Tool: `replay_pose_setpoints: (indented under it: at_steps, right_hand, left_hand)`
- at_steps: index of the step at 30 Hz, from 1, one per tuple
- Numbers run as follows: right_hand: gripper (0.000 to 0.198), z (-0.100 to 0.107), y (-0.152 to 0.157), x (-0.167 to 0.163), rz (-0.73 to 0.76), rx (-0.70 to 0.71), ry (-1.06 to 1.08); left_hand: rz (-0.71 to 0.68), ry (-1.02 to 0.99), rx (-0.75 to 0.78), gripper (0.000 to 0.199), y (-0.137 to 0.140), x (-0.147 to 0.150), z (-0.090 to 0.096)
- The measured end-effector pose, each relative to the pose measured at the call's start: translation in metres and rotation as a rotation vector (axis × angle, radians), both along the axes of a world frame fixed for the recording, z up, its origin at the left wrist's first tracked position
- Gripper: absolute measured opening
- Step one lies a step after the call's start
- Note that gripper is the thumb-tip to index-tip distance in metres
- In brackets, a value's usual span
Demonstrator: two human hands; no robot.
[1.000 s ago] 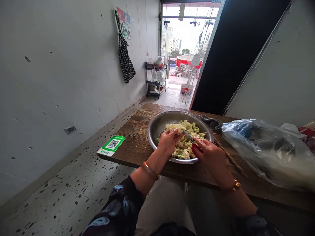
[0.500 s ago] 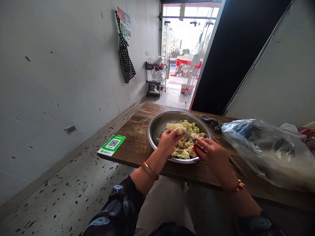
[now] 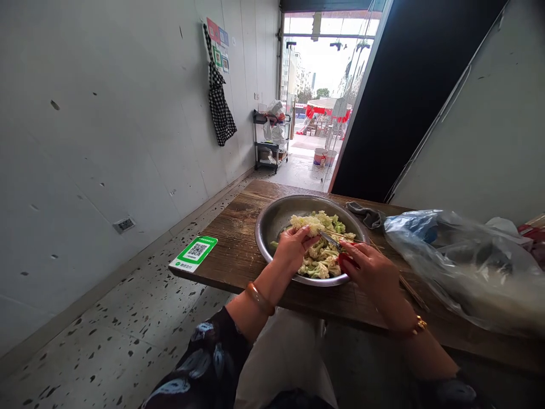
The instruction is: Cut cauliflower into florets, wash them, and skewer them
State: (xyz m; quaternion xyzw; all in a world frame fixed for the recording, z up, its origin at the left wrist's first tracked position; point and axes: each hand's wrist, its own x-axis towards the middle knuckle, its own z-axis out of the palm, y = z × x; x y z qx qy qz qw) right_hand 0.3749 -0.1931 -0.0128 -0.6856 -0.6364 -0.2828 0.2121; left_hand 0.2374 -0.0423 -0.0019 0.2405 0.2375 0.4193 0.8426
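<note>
Over a steel bowl (image 3: pixel 264 232), my left hand (image 3: pixel 292 247) is closed around a pale cauliflower piece (image 3: pixel 305 223). My right hand (image 3: pixel 369 267) grips red-handled scissors (image 3: pixel 330 239), their blades pointing left and meeting the cauliflower's lower right side. Thin sticks extend rightward from beside the cauliflower toward my right hand; whether they pierce it I cannot tell. Several cut cauliflower florets (image 3: pixel 320 265) lie in the bowl beneath both hands. My fingers partly hide the scissor handles.
The bowl stands on a dark wooden table (image 3: pixel 232 227). At the table's left corner lies a green QR-code card (image 3: pixel 196 253). A grey cloth (image 3: pixel 366 215), thin wooden skewers (image 3: pixel 413 292) and a large clear plastic bag (image 3: pixel 460 261) lie on the right.
Both hands keep their hold on the cauliflower and scissors. My right hand and the scissors have shifted slightly right and down; the whole view has also shifted a little.
</note>
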Motion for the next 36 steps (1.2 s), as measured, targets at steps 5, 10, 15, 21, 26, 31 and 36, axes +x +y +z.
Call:
replay_pose_setpoints:
  at_steps: [5,10,15,21,26,31,36]
  right_hand:
    - [0.032,0.002,-0.008,0.007,-0.009,0.018,-0.022]
    - [0.034,0.002,-0.016,0.012,-0.004,0.077,0.074]
    - [0.039,-0.005,-0.03,0.014,-0.032,0.044,0.169]
    - [0.039,-0.005,-0.065,0.019,-0.04,0.056,0.254]
    - [0.043,-0.012,-0.097,0.069,-0.318,0.087,0.311]
    - [0.039,-0.03,-0.111,0.131,-0.51,-0.211,0.297]
    - [0.039,-0.039,-0.099,0.162,-0.656,-0.362,0.284]
  left_hand:
    - [-0.011,-0.012,0.022,0.013,0.0,0.0,-0.001]
    - [0.003,-0.007,0.025,0.013,0.0,0.0,-0.001]
    - [0.01,0.012,0.031,0.012,0.0,-0.001,0.0]
    - [0.042,0.06,0.102,0.018,0.0,-0.001,0.0]
    - [0.049,0.097,0.153,0.019,0.0,0.0,0.003]
    - [0.061,0.094,0.167,0.02,0.004,0.002,0.005]
    - [0.073,0.111,0.173,0.019,0.004,0.001,0.007]
